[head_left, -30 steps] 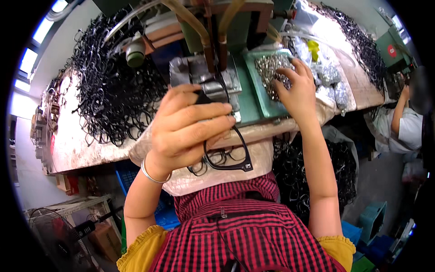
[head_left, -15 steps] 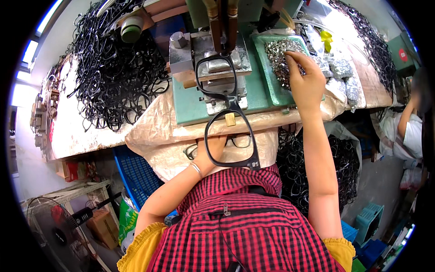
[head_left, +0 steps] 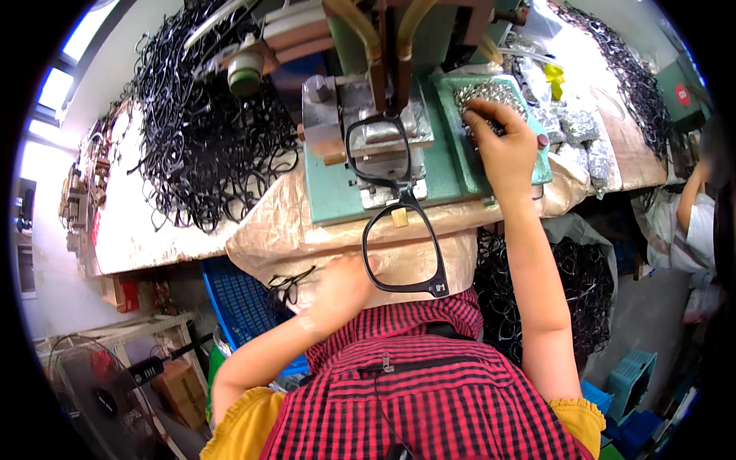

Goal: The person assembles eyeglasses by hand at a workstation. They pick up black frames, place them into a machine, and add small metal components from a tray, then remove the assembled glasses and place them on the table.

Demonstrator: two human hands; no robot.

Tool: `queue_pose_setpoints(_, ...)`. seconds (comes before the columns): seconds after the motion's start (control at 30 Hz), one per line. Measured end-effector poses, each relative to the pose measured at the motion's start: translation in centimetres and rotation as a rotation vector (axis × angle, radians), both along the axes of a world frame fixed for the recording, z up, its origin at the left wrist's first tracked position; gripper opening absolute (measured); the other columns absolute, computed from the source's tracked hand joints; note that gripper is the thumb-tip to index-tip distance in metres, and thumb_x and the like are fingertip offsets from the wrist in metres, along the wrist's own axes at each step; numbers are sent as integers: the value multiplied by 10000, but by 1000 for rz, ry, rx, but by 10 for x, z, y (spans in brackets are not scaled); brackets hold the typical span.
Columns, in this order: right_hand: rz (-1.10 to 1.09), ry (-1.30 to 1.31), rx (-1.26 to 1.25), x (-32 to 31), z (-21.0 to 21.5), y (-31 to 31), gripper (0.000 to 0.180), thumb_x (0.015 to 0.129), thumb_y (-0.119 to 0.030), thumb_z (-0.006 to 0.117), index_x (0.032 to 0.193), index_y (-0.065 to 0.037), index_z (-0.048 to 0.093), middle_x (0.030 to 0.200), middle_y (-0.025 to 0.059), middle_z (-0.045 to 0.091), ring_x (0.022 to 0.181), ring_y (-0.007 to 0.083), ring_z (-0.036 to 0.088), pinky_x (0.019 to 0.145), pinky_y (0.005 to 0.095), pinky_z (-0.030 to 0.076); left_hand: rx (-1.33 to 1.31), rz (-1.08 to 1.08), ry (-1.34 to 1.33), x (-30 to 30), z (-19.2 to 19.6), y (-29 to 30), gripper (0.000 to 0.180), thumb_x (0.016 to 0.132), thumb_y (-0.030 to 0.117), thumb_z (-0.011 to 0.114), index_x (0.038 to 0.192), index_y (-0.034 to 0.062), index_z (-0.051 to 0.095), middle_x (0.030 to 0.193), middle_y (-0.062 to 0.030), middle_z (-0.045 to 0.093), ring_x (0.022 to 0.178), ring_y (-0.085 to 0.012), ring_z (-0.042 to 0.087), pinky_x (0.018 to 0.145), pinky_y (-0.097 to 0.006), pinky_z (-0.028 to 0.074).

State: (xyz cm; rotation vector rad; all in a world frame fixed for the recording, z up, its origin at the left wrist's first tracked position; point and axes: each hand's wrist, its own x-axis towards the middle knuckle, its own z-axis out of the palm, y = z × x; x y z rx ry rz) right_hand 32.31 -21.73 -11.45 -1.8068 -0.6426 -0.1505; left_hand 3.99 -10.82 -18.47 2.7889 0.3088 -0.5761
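Right hand (head_left: 504,146) over the green tray (head_left: 475,170), near the right part of the worktop's (head_left: 130,249) front edge, fingertips at the small metal pieces (head_left: 479,93). Close to the middle of the same edge, a black glasses frame (head_left: 405,190), upper rim just by the copper-coloured rods (head_left: 378,86) of the green machine (head_left: 330,198), lower rim projecting past the edge, above the tan sheet (head_left: 268,249). Possible trouble, by judgement: a tilt or slip of this frame, with so much of its length outside the metal block (head_left: 419,132) and the left hand (head_left: 346,284) so near below; also two pieces picked together, or one dropped, because of small size and dense heap. Right hand half curled, thumb and forefinger bent toward each other; impossible to tell about any piece between them. Left hand blurred, low by the sheet, beside loose dark frames (head_left: 290,285); opening of the fingers and any hold also impossible to tell.
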Motion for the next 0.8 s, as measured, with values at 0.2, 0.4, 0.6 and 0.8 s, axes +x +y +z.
queue_pose_setpoints(0.2,-55,110,-31,-13,30,-41,155,858,-29,698,995,-23,769,951,92,754,883,173,696,818,288,525,-35,-103,-512,51,-98,-13,330,942,139,533,1222,-14,620,1067,-200,699,977,-313,684,904,-402,523)
queue_pose_setpoints(0.4,321,54,282,-45,88,17,286,803,13,718,1086,13,680,948,101,715,907,172,686,845,290,518,-558,-291,-126,37,2,15,379,958,328,609,725,33,660,574,-102,591,543,-223,609,550,-383,475)
queue_pose_setpoints(0.6,356,273,435,-57,75,37,417,840,-9,712,1220,48,550,947,73,700,954,126,652,903,279,484,-995,541,-669,8,136,47,419,966,302,679,664,28,588,600,-50,586,503,-163,564,483,-283,435)
queue_pose_setpoints(0.8,494,530,570,-65,79,43,497,849,-11,720,1295,43,507,1001,49,709,1023,98,621,962,267,447,-93,30,-1566,82,249,68,358,1010,245,616,735,15,609,729,-77,689,547,-155,577,522,-249,438)
